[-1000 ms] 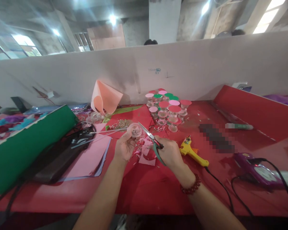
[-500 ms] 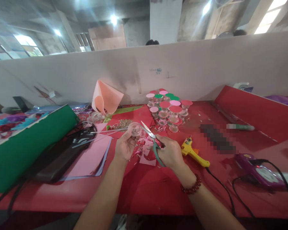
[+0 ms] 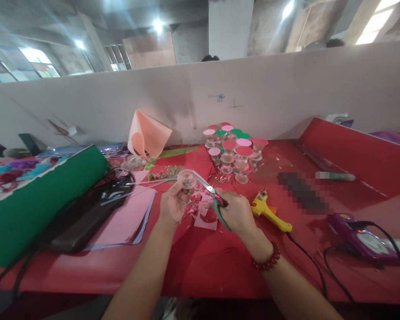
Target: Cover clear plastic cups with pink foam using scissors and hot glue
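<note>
My left hand (image 3: 174, 205) gripped a clear round plastic piece (image 3: 187, 179); right of it, my right hand (image 3: 237, 210) clasped green-handled metal scissors (image 3: 210, 189).

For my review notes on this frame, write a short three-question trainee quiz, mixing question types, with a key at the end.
1. Short answer: which tool does the right hand hold up to the clear plastic piece in the left hand?
2. True or false: the yellow glue gun lies to the left of the left hand.
3. Fill in the blank: the flat discs beyond the hands are red, pink and ____.

Key:
1. Scissors.
2. False; it lies to the right of the right hand.
3. Green.
</note>
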`<state>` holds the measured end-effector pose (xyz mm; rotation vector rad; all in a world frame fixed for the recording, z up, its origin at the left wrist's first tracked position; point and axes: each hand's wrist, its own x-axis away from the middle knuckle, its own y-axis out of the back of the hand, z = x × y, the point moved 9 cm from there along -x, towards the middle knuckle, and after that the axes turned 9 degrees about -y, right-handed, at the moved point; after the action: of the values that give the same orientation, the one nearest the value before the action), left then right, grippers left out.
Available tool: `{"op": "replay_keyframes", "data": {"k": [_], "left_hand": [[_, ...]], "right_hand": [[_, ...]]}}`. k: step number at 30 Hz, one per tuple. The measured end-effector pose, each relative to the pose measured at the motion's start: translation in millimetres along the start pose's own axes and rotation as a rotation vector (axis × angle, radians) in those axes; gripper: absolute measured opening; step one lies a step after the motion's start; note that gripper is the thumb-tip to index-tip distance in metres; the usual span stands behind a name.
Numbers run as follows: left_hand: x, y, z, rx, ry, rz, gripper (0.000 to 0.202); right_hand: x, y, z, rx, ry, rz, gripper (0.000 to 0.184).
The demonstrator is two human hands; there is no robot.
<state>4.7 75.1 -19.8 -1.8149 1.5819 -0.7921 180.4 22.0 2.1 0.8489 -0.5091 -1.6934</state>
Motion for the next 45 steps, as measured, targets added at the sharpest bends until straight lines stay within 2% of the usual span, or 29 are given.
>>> {"op": "replay_keyframes", "data": {"k": [8, 15, 19, 23, 26, 32, 40, 45], "left_hand": [[0, 0.0, 2, -0.013, 0.007, 0.021, 0.015], [-1, -0.5, -2, -0.055, -0.046, 0.037, 0.023], [1, -8.8, -4, -0.102, -0.101, 0.138, 0.022], [2, -9.2, -6, -0.089, -0.118, 0.117, 0.018], [2, -7.7, -6, -0.096, -0.1, 0.094, 0.016], [0, -4.1, -5, -0.088, -0.069, 0.072, 0.023], [0, -2.4, -3, -0.058, -0.047, 0.061, 0.023], [1, -2.9, -3, -0.044, -0.034, 0.051, 0.018]], "right_hand": [[0, -10, -5, -0.204, -0.056, 0.106, 0.017], [0, -25, -7, -0.556, -0.172, 0.28, 0.024], [-4, -25, -9, -0.616, -0.238, 0.326, 0.034], [-7, -17, -9, -0.654, -0.218, 0.293, 0.035], [-7, -9, -5, -0.563, -0.162, 0.212, 0.032], [-1, 4, 1, -0.148, -0.069, 0.019, 0.023], [-1, 1, -3, -0.026, -0.04, -0.049, 0.035], [0, 2, 1, -0.092, -0.016, -0.041, 0.033]]}}
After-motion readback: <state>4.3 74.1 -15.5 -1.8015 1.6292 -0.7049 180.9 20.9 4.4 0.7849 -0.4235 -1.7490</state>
